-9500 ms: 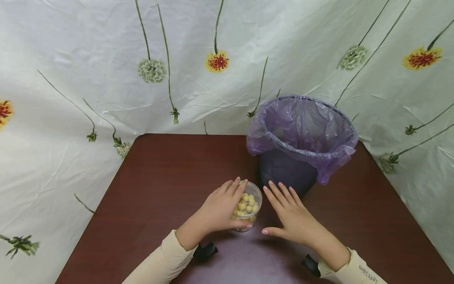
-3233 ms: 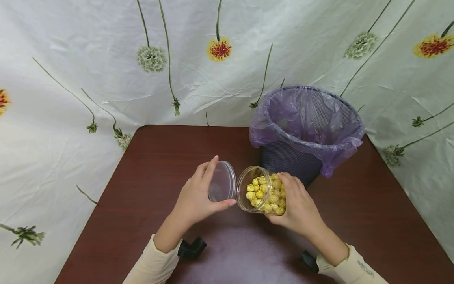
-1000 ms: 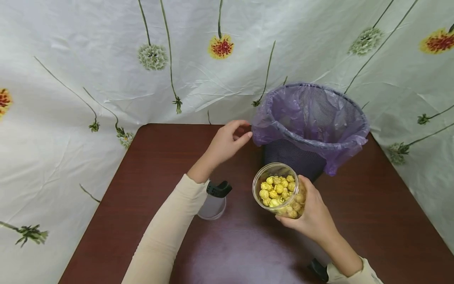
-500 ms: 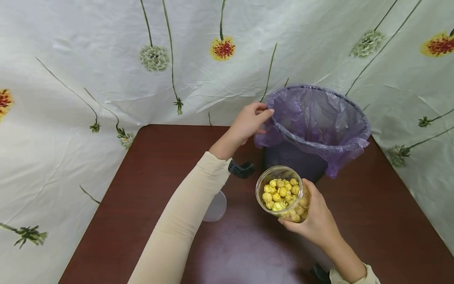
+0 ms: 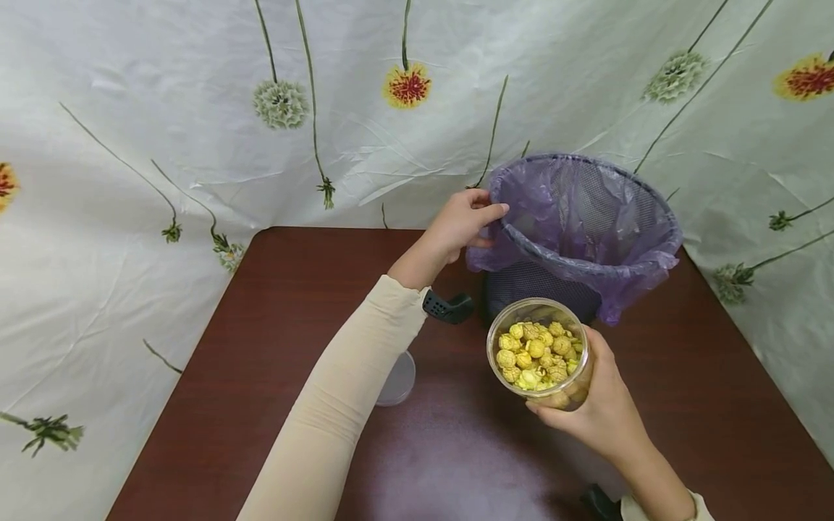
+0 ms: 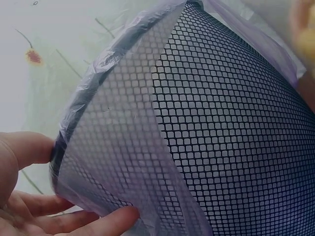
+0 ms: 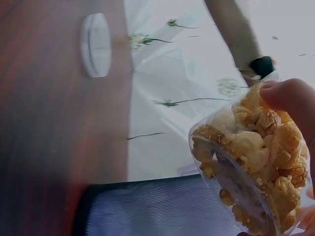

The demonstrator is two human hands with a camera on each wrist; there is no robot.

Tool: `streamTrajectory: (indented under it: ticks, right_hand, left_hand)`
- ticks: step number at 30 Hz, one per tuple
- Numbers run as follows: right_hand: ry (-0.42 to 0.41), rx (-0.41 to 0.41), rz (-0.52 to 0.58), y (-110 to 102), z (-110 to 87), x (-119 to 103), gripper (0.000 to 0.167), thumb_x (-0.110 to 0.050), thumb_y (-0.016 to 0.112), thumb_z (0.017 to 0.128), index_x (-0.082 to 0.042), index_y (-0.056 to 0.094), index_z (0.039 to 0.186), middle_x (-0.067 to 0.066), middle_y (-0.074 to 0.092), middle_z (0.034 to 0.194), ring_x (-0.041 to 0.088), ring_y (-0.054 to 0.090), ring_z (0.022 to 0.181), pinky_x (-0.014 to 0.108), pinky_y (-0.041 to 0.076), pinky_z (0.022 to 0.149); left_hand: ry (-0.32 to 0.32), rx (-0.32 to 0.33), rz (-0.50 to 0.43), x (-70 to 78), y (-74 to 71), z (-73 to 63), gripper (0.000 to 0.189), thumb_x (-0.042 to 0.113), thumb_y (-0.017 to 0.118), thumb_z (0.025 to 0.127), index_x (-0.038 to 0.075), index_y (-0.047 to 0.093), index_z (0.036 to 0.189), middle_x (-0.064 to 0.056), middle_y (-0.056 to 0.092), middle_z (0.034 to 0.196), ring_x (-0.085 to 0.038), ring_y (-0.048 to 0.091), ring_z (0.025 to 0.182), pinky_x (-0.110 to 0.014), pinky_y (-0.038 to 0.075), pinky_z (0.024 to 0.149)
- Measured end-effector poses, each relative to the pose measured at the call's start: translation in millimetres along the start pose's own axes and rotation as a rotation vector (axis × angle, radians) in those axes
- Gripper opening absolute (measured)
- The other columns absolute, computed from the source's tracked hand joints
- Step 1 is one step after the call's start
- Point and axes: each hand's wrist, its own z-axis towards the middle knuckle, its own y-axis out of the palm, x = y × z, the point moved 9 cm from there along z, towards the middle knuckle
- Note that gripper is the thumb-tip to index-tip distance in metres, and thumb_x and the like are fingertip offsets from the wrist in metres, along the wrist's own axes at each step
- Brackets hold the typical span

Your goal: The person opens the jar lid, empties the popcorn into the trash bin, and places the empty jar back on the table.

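Note:
My left hand (image 5: pixel 456 226) grips the left rim of a dark mesh wastebasket (image 5: pixel 544 293), lined with a thin purple bag (image 5: pixel 619 289). In the left wrist view the thumb lies on the rim and the fingers spread along the outside of the basket (image 6: pixel 221 113). A clear plastic jar (image 5: pixel 502 373), uncapped and full of yellow popcorn (image 5: pixel 536 349), is held by my right hand (image 5: pixel 609 405) in front of the basket. The jar's mouth tilts toward the head camera. Its round clear lid (image 5: pixel 397 380) lies on the table, partly hidden by my left sleeve.
The dark red-brown table (image 5: pixel 313 289) carries the basket at its back right. Behind it hangs a white flowered cloth (image 5: pixel 215 87). My left forearm (image 5: pixel 339 391) reaches across the middle of the table.
The jar was opened and its lid laid on the table. My left hand moved up to the wastebasket rim and took hold. Lately the right hand shifted the jar slightly rightward.

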Motion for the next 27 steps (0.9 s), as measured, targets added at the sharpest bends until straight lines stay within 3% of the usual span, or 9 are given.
streamTrajectory:
  ticks: [2,7,11,16,20,27]
  right_hand:
    - [-0.018,0.004,0.022,-7.3,1.6,-5.3,0.121,-0.013,0.090,0.038,-0.004,0.021,0.138,0.015,0.039,0.129,0.025,0.042,0.109,0.013,0.027,0.092]
    - [-0.065,0.030,0.083,-29.1,8.6,-21.0,0.126,-0.006,0.089,0.034,-0.001,0.018,0.138,0.016,0.039,0.130,0.015,0.039,0.116,0.015,0.028,0.094]
    - [-0.142,0.064,0.245,-50.1,19.9,-38.0,0.123,-0.001,0.089,0.032,0.008,0.019,0.133,0.021,0.041,0.128,0.020,0.038,0.120,0.021,0.028,0.098]
    - [-0.222,0.117,0.540,-76.9,39.9,-53.4,0.111,-0.004,0.090,0.042,0.012,0.023,0.130,0.021,0.042,0.127,0.027,0.037,0.120,0.027,0.024,0.101]
    - [-0.222,0.157,0.660,-95.8,55.4,-55.9,0.106,0.001,0.088,0.044,0.007,0.025,0.130,0.022,0.042,0.128,0.029,0.037,0.120,0.028,0.025,0.101]
    - [-0.127,0.230,0.703,-119.8,91.4,-43.5,0.099,0.019,0.078,0.045,-0.002,0.029,0.128,0.021,0.042,0.125,0.032,0.038,0.115,0.021,0.038,0.088]
  left_hand:
    - [-0.005,-0.005,-0.028,-0.8,0.0,0.3,0.055,0.014,0.059,0.088,0.000,0.035,0.135,-0.014,0.042,0.131,-0.022,0.046,0.115,-0.037,0.052,0.066]
    - [-0.015,-0.015,-0.074,-3.0,-0.4,1.5,0.055,0.013,0.060,0.087,0.000,0.036,0.135,-0.013,0.043,0.129,-0.022,0.046,0.115,-0.038,0.052,0.067]
    - [-0.011,-0.020,-0.087,-3.1,-0.3,1.3,0.055,0.014,0.060,0.087,0.000,0.037,0.134,-0.012,0.045,0.126,-0.022,0.046,0.115,-0.038,0.052,0.067]
    - [-0.019,-0.019,-0.094,-3.1,-1.7,-1.0,0.057,0.015,0.062,0.086,0.001,0.036,0.135,-0.011,0.046,0.126,-0.023,0.046,0.114,-0.037,0.052,0.067]
    - [-0.025,-0.026,-0.100,-3.5,-1.2,-1.4,0.058,0.015,0.062,0.086,0.002,0.036,0.136,-0.011,0.045,0.127,-0.024,0.046,0.114,-0.038,0.052,0.069]
    - [-0.021,-0.022,-0.091,-3.6,-1.1,-1.5,0.059,0.016,0.062,0.086,0.001,0.035,0.136,-0.012,0.043,0.127,-0.023,0.046,0.114,-0.038,0.052,0.068]
